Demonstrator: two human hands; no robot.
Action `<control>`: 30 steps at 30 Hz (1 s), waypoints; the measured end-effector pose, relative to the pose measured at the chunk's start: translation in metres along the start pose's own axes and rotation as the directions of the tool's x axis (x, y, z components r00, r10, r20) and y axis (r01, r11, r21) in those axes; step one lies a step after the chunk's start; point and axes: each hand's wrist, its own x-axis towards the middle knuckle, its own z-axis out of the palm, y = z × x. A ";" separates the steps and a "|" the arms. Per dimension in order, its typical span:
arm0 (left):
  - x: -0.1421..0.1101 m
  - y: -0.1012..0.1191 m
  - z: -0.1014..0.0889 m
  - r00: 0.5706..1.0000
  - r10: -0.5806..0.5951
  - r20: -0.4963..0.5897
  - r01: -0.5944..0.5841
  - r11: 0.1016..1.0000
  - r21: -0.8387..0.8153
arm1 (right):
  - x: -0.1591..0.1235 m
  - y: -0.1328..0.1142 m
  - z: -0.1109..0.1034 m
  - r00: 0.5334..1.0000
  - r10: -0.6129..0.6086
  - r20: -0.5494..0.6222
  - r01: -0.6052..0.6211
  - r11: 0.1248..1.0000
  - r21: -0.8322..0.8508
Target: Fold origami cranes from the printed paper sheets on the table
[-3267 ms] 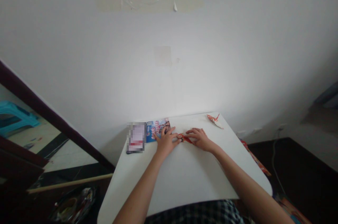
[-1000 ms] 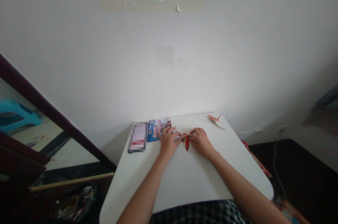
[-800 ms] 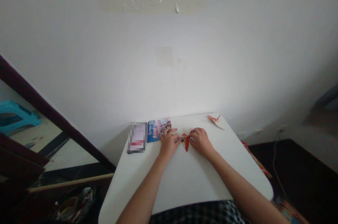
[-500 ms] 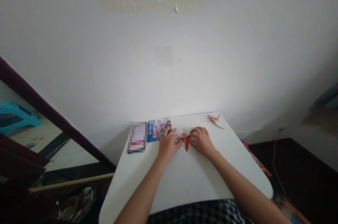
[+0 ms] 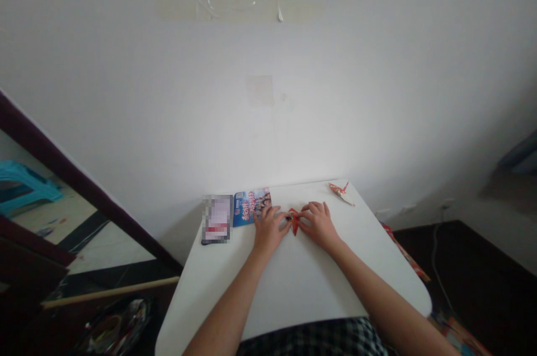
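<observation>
A small folded piece of red patterned paper (image 5: pixel 294 222) lies on the white table (image 5: pixel 302 283), near its far side. My left hand (image 5: pixel 268 229) presses on its left edge, fingers curled down onto it. My right hand (image 5: pixel 318 223) pinches its right edge with bent fingers. Both forearms reach forward over the tabletop. A finished red-and-white paper crane (image 5: pixel 343 192) rests at the far right corner of the table, apart from both hands.
A blue printed leaflet (image 5: pixel 250 205) and a dark flat card or phone (image 5: pixel 217 219) lie at the table's far left. A white wall rises right behind the table. Dark floor, a wooden stick (image 5: pixel 109 291) and a bag of clutter (image 5: pixel 113 331) are at lower left.
The red paper went from lying sideways under both hands to a narrower, pointed shape between them. Both hands have stayed close together at the same spot.
</observation>
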 end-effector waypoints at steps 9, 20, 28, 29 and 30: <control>0.003 0.000 -0.002 0.997 -0.060 0.050 0.059 0.998 0.029 | 0.001 -0.005 -0.004 0.998 0.059 0.006 -0.059 0.998 -0.020; -0.002 0.000 -0.010 0.983 -0.051 0.179 0.041 0.997 0.058 | -0.002 -0.006 -0.009 0.996 0.065 0.063 -0.064 0.998 -0.006; 0.000 -0.008 -0.015 0.969 -0.048 0.242 0.049 0.999 0.003 | -0.002 -0.007 -0.012 0.992 0.075 0.106 -0.075 0.997 0.001; 0.001 -0.009 -0.015 0.968 -0.050 0.244 0.052 0.999 0.000 | -0.002 -0.007 -0.012 0.991 0.075 0.107 -0.075 0.997 -0.002; 0.001 -0.010 -0.016 0.970 -0.054 0.237 0.055 0.998 0.002 | -0.002 -0.007 -0.012 0.991 0.075 0.109 -0.074 0.997 -0.005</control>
